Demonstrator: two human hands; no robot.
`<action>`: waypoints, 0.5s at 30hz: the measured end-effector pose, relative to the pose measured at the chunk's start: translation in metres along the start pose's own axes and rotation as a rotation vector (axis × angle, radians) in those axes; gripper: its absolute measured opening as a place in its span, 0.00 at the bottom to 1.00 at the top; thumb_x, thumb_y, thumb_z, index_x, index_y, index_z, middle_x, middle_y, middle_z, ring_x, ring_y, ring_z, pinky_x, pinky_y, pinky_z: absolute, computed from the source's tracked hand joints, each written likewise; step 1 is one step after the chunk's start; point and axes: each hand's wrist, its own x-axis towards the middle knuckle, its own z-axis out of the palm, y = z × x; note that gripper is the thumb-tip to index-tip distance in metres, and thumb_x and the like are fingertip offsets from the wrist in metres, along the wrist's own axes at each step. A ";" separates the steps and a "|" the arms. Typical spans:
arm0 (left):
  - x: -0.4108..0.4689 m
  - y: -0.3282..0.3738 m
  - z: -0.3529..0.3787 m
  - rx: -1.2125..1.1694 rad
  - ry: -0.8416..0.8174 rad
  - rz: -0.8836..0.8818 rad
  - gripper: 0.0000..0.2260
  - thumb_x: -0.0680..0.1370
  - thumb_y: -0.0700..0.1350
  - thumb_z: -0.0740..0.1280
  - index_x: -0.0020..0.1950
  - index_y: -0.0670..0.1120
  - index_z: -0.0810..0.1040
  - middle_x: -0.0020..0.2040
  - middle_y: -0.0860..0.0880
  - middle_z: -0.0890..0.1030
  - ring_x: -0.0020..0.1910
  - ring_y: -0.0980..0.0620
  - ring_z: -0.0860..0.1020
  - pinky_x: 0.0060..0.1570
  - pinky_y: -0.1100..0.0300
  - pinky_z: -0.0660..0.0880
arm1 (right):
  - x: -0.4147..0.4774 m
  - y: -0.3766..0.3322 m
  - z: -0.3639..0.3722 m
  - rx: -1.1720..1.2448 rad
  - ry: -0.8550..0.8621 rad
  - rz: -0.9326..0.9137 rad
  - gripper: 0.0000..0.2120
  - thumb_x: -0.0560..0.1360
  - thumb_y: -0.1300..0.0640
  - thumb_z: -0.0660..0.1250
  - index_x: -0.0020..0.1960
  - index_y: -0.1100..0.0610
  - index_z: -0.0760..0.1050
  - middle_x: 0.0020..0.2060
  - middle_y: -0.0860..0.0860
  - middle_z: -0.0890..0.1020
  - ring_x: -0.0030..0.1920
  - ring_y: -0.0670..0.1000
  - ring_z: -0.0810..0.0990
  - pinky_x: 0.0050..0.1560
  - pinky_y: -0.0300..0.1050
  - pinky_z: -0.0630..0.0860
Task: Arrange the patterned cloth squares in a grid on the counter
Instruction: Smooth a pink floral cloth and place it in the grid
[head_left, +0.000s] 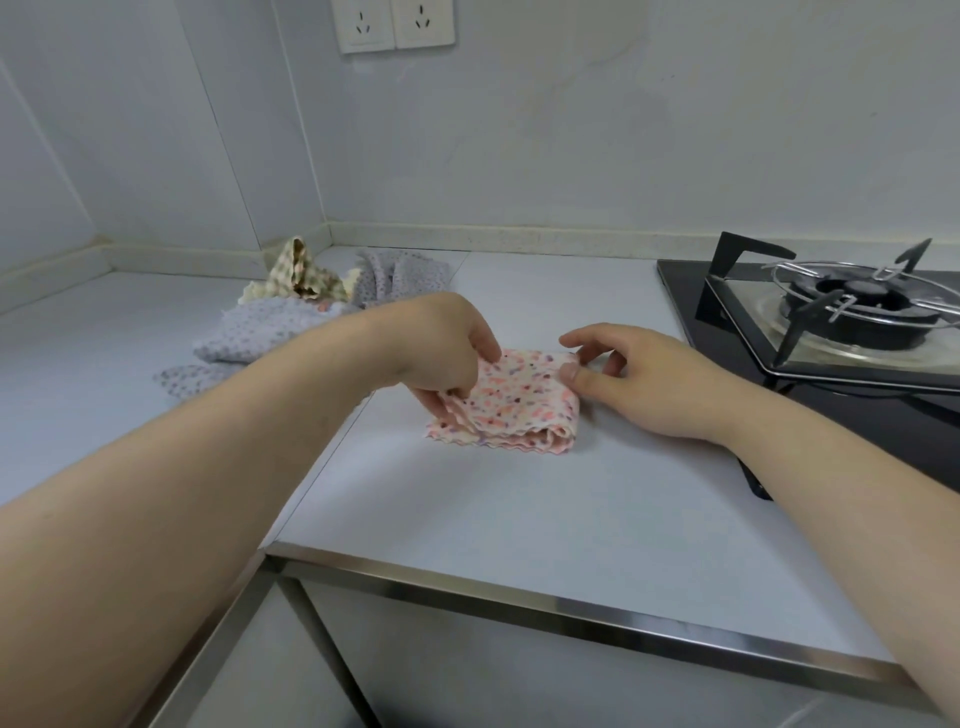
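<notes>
A pink flower-print cloth (519, 405), folded into a small square, lies on the pale counter (467, 509) in the middle of the view. My left hand (441, 348) pinches its left edge, with fingers curled into the folds. My right hand (634, 379) pinches the cloth's far right corner between thumb and fingers. Behind my left forearm lies a loose heap of other cloths: a lilac dotted one (260, 332), a cream and green checked one (301, 275) and a grey dotted one (400, 275).
A black gas hob (831, 332) with a pan stand and burner fills the right side, close to my right hand. The counter's metal front edge (519, 603) runs across below. A tiled wall with two sockets (395, 23) stands behind.
</notes>
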 end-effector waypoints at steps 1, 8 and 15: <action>0.001 0.000 -0.001 0.029 0.001 -0.002 0.26 0.76 0.31 0.67 0.71 0.51 0.77 0.60 0.48 0.75 0.33 0.50 0.85 0.35 0.59 0.83 | 0.000 0.000 0.000 -0.002 -0.001 -0.002 0.21 0.77 0.38 0.66 0.68 0.41 0.74 0.57 0.39 0.79 0.48 0.37 0.76 0.47 0.29 0.67; 0.012 -0.010 0.002 0.274 0.149 -0.004 0.14 0.80 0.41 0.62 0.65 0.46 0.76 0.59 0.43 0.81 0.49 0.43 0.83 0.53 0.50 0.82 | -0.001 -0.004 -0.001 -0.071 -0.018 -0.013 0.23 0.77 0.38 0.66 0.70 0.43 0.74 0.57 0.41 0.78 0.47 0.34 0.73 0.46 0.24 0.63; 0.037 -0.034 0.026 0.294 0.347 0.217 0.13 0.82 0.54 0.65 0.51 0.46 0.82 0.46 0.46 0.80 0.46 0.46 0.78 0.46 0.54 0.75 | -0.003 -0.007 -0.002 -0.131 -0.047 -0.003 0.25 0.78 0.39 0.67 0.72 0.45 0.73 0.59 0.44 0.74 0.55 0.41 0.71 0.54 0.32 0.63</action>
